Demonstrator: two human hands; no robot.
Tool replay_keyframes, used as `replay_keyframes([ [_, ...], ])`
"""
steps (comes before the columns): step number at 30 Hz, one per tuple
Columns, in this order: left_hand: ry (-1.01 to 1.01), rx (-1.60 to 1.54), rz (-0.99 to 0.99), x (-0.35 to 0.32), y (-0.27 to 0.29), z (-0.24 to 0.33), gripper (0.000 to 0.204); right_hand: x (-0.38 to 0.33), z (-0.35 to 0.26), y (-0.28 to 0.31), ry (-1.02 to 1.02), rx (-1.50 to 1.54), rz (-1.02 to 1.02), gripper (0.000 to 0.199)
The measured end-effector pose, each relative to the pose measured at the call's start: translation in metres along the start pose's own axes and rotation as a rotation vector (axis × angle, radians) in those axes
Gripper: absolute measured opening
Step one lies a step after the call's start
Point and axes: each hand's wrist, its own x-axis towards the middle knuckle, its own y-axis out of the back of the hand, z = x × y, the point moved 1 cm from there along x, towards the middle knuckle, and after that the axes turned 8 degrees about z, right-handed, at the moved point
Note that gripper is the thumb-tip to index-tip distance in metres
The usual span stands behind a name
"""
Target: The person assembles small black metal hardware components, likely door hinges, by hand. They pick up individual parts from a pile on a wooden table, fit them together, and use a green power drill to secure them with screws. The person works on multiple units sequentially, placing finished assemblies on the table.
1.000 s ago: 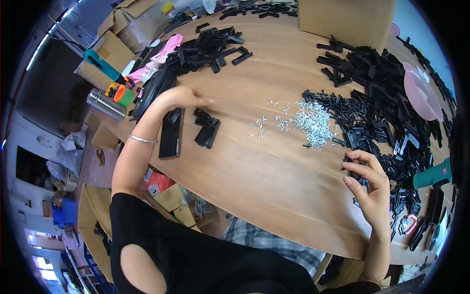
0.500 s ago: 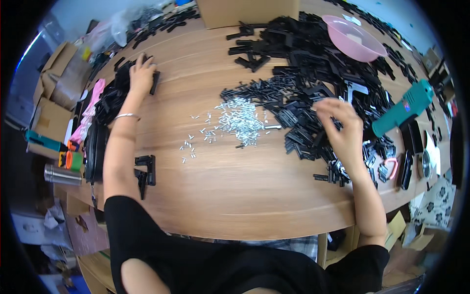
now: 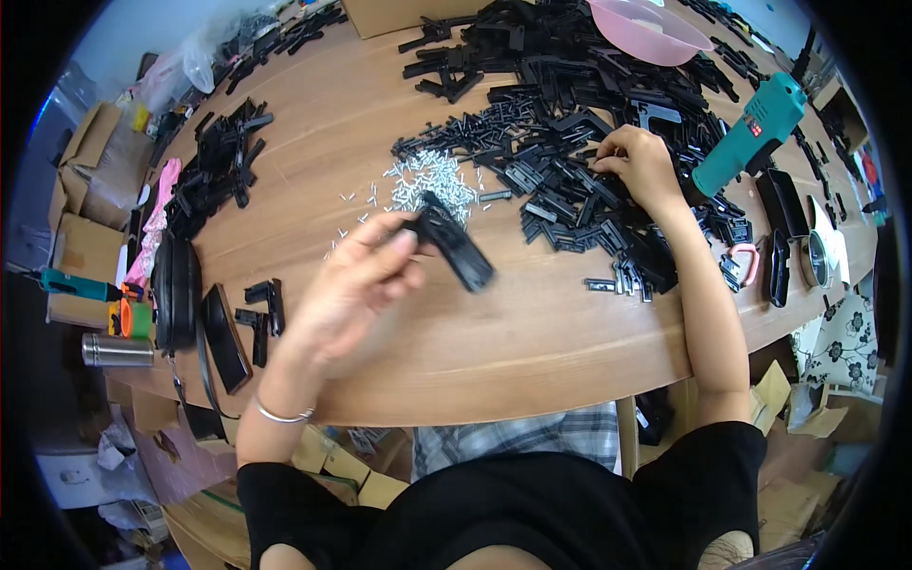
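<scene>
My left hand (image 3: 356,271) is closed on a black pistol-shaped part (image 3: 461,249), held above the table near the middle and slightly blurred by motion. Just beyond it lies a heap of small silver screw-like pieces (image 3: 423,176). On the right, my right hand (image 3: 638,169) rests over a pile of small black parts (image 3: 560,195), its thumb and fingers pinched together. Whatever is between those fingertips is hidden. Beside this hand stands a teal power screwdriver (image 3: 760,128), tilted. Two black pistol-shaped pieces (image 3: 261,318) lie on the left near the table edge.
More black pistol-shaped parts (image 3: 214,157) are heaped at the left, and a larger pile fills the back right below a pink bowl (image 3: 651,33). A black pouch (image 3: 178,285), steel flask (image 3: 116,350) and pink-handled tool (image 3: 746,264) lie near the edges.
My left hand has come from the left heap toward the middle, bringing a black pistol-shaped part. My right hand has moved slightly up and left onto the small black parts.
</scene>
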Motion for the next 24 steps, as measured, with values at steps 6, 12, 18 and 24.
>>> replay_keyframes([
  [6, 0.136, -0.056, -0.111, 0.013, -0.050, -0.039, 0.029, 0.005, 0.005, 0.004, 0.035, 0.017, -0.116, 0.012],
  [12, 0.118, -0.041, 0.041, 0.016, -0.045, -0.050, 0.024, -0.004, -0.007, 0.014, 0.176, -0.063, 0.015, 0.019],
  [18, -0.099, 0.100, 0.065, 0.016, -0.029, -0.054, 0.024, -0.017, -0.057, 0.026, -0.017, 0.545, 0.150, 0.013],
  [24, -0.218, 0.183, 0.033, 0.014, -0.036, -0.066, 0.029, -0.057, -0.112, 0.017, -0.134, 0.970, -0.314, 0.010],
])
